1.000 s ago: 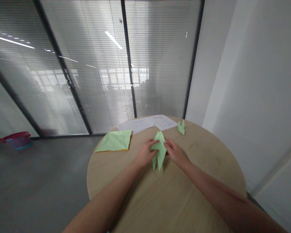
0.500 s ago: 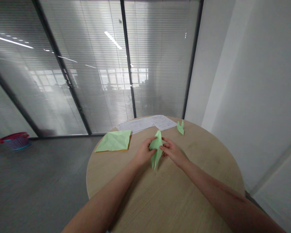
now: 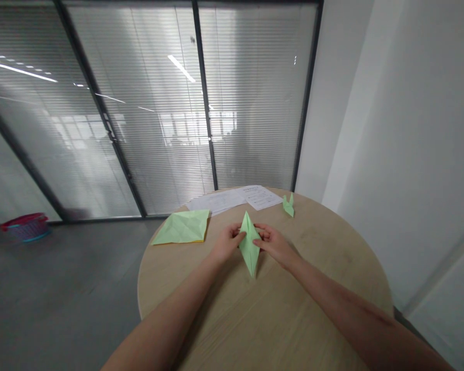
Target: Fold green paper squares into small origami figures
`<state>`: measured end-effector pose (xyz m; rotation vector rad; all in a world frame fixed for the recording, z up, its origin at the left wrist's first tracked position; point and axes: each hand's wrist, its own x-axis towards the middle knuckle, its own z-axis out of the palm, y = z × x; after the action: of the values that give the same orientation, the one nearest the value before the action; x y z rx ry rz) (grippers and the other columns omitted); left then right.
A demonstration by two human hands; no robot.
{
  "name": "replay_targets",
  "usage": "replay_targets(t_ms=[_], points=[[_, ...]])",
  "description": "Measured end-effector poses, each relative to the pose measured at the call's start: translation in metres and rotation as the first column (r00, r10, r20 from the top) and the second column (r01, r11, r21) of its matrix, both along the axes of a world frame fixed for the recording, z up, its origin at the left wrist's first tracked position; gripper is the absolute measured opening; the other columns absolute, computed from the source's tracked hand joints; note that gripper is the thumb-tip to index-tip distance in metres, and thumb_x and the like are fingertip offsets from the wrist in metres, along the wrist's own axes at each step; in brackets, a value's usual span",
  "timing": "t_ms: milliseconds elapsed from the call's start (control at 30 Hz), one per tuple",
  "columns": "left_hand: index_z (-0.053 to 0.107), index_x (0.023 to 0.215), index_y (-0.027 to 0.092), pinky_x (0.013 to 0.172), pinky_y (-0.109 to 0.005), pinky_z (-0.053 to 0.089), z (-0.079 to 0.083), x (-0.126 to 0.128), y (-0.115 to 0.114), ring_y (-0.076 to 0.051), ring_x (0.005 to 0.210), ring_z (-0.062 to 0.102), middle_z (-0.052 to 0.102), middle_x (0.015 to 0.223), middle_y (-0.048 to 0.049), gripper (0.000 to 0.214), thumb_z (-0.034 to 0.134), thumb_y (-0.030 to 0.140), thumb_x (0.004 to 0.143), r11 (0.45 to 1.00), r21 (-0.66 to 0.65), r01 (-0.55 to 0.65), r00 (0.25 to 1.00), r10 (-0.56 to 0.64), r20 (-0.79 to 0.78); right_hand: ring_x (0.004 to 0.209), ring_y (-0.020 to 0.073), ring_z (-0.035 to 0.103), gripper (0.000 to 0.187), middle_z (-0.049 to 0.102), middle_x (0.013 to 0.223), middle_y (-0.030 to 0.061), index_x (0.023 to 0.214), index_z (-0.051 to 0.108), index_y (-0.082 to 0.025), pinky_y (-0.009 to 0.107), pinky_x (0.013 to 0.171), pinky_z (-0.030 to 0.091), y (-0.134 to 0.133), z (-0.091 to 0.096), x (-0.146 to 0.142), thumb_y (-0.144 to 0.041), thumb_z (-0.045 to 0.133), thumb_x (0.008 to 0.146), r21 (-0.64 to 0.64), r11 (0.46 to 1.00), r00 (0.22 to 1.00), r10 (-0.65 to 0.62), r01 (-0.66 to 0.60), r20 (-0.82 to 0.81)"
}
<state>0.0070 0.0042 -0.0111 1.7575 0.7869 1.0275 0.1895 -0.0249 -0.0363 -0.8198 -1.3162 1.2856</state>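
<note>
A piece of light green origami paper [image 3: 249, 247], folded into a long diamond with a crease down its middle, is held between both hands over the table. My left hand [image 3: 229, 241] pinches its left edge, thumb on the front face. On the opposite edge, my right hand [image 3: 274, 244] grips it the same way, thumb on the front and fingers partly hidden behind. The upper tip points away from me and the lower tip towards me.
The round wooden table [image 3: 313, 288] carries a stack of green paper [image 3: 183, 226] at left, printed sheets [image 3: 232, 198] at the back and a small folded paper figure [image 3: 288, 206] at back right. A red and blue basket [image 3: 26, 226] stands on the floor.
The folded paper has turned to show a smooth, single-pointed diamond face; before, its lower end showed two split points. Both hands have shifted their hold on its edges.
</note>
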Motion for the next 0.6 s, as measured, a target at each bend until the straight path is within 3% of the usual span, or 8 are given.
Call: replay_targets(t_ms=[100,200,433,600], points=[[0.057,0.121,0.013,0.056,-0.025,0.047,-0.0004,0.0001,-0.0013,-0.014,0.060,0.059,0.068,0.077,-0.0038,0.047,0.061,0.039,0.082,0.996,-0.064,-0.058,0.998,0.060,0.015,0.079,0.0185,0.066,0.059,0.069,0.091,0.0038,0.124,0.050,-0.022,0.032,0.071,0.052,-0.0010,0.0018,0.0007,-0.027,0.074,0.070,0.016,1.000,1.000,-0.009,0.009,0.008],[0.053,0.121,0.014,0.054,-0.024,0.046,0.0000,0.0011,-0.0032,-0.012,0.057,0.058,0.066,0.073,-0.0015,0.052,0.064,0.043,0.080,0.991,-0.100,-0.084,0.995,0.088,0.036,0.079,0.0190,0.066,0.058,0.069,0.091,0.0039,0.123,0.050,-0.022,0.032,0.071,0.052,-0.0012,0.0036,0.0009,-0.027,0.073,0.070,0.014,1.000,1.000,-0.027,0.026,0.010],[0.061,0.101,0.011,0.055,-0.026,0.046,-0.0005,0.0020,-0.0028,-0.016,0.061,0.060,0.067,0.077,-0.0059,0.044,0.070,0.044,0.073,0.991,-0.135,-0.011,1.000,0.011,0.004,0.084,0.0194,0.067,0.060,0.071,0.099,0.0059,0.123,0.050,-0.023,0.032,0.077,0.051,0.0001,0.0029,0.0013,-0.023,0.074,0.068,0.041,0.998,0.999,-0.037,0.037,0.005],[0.067,0.097,0.010,0.069,-0.030,0.048,-0.0015,0.0004,-0.0008,-0.020,0.075,0.063,0.071,0.090,-0.0090,0.040,0.075,0.035,0.067,0.994,-0.106,0.027,0.998,-0.022,0.052,0.086,0.0193,0.068,0.062,0.072,0.100,0.0059,0.126,0.050,-0.021,0.032,0.080,0.051,-0.0032,0.0023,0.0009,-0.023,0.075,0.068,0.035,0.999,1.000,0.003,-0.004,0.031]])
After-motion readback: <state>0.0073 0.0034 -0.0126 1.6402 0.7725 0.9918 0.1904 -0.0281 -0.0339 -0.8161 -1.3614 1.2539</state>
